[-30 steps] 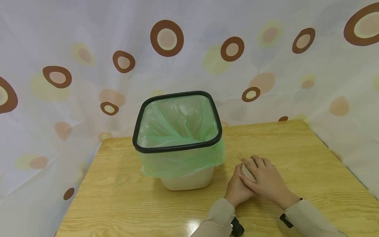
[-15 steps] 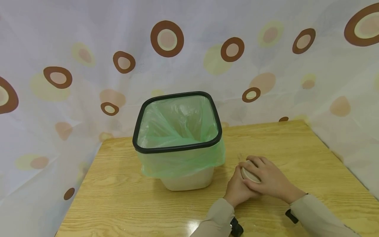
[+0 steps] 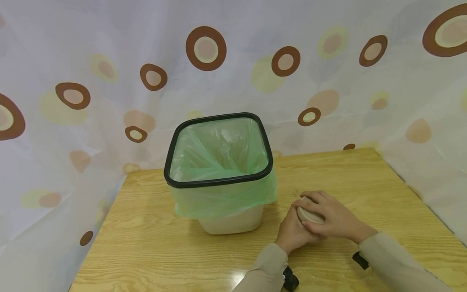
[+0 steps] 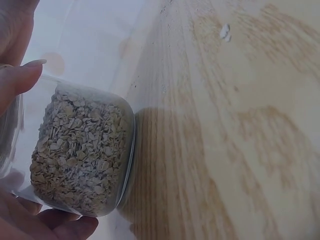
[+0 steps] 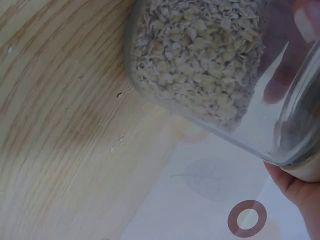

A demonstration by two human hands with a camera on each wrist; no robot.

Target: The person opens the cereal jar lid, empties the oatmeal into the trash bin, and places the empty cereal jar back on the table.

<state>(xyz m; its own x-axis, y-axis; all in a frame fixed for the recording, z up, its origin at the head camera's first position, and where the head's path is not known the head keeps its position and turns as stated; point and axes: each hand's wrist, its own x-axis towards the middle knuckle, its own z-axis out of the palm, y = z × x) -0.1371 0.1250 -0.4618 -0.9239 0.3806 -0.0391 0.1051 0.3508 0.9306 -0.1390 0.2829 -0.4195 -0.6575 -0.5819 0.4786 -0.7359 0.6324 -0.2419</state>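
Observation:
A clear glass jar (image 4: 82, 150) partly filled with rolled oats (image 5: 205, 60) is between my two hands; in the head view they hide nearly all of it. From the left side, my left hand (image 3: 292, 232) grips the jar's body, and some of its fingers show through the glass in the right wrist view. Over the top, the fingers and thumb of my right hand (image 3: 335, 215) curl round the pale round lid (image 3: 308, 215). The lid sits on the jar's mouth. In the left wrist view the jar's base is close to the tabletop or on it; I cannot tell which.
Left of my hands stands a pale bin (image 3: 233, 222) with a black rim (image 3: 219, 182) and a green plastic bag (image 3: 222, 200) folded over it. Small pale flakes (image 4: 225, 32) lie on the wooden table (image 3: 146, 251). A patterned sheet (image 3: 233, 89) hangs behind.
My right hand has turned on the lid, its wrist and sleeve shifting right, and more of the lid's top shows. My left hand stays almost where it was; the bin has not moved.

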